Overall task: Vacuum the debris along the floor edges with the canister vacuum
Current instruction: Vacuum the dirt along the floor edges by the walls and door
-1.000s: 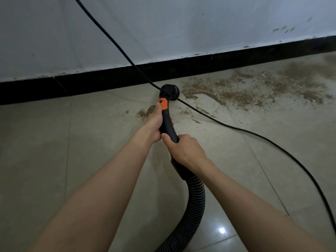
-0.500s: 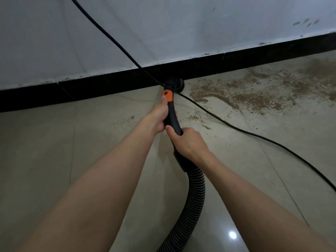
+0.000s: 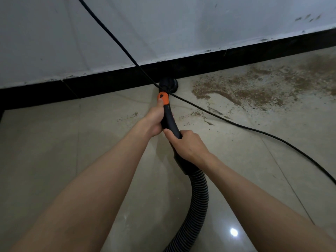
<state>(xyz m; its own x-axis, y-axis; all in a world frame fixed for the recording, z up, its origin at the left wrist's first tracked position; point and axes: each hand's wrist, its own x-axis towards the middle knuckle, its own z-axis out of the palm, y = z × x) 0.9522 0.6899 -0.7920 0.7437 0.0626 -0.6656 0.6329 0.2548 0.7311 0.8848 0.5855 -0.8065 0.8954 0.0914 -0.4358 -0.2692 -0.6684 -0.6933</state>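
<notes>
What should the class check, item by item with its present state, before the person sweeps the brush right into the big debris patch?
1. Left hand grips the wand: ok.
2. Right hand grips the wand lower down: ok.
3. Brush at the skirting: ok.
4. Cord clear of the path: not ok, it crosses the wand by the brush.
5. Debris lies to the right: ok.
6. Suction running: cannot tell.
</notes>
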